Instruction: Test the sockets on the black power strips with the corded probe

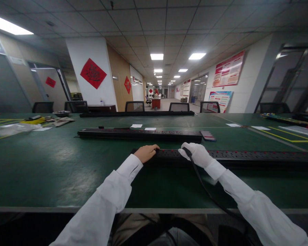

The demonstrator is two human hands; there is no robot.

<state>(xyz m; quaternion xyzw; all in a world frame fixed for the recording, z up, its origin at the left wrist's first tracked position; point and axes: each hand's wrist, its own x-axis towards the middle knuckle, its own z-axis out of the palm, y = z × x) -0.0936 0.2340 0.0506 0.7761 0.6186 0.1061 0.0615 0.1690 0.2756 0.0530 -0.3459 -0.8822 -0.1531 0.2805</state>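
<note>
A long black power strip with red marks (246, 156) lies across the green table (66, 177). At its left end, my bare left hand (146, 153) rests with its fingers curled over the strip's edge. My right hand (196, 154), in a white glove, is closed on a black plug (187, 151) just over the strip. From the plug, a black cable (204, 186) runs down past the table's front edge. Whether the plug touches the strip's sockets is hidden by the glove.
Behind the strip lie more black strips (143, 135), with a red and white card (207, 136) at their right end. Farther back is another black bundle (136, 114). Plastic bags (16, 128) and yellow items lie at the left; boards (284, 119) lie at the right.
</note>
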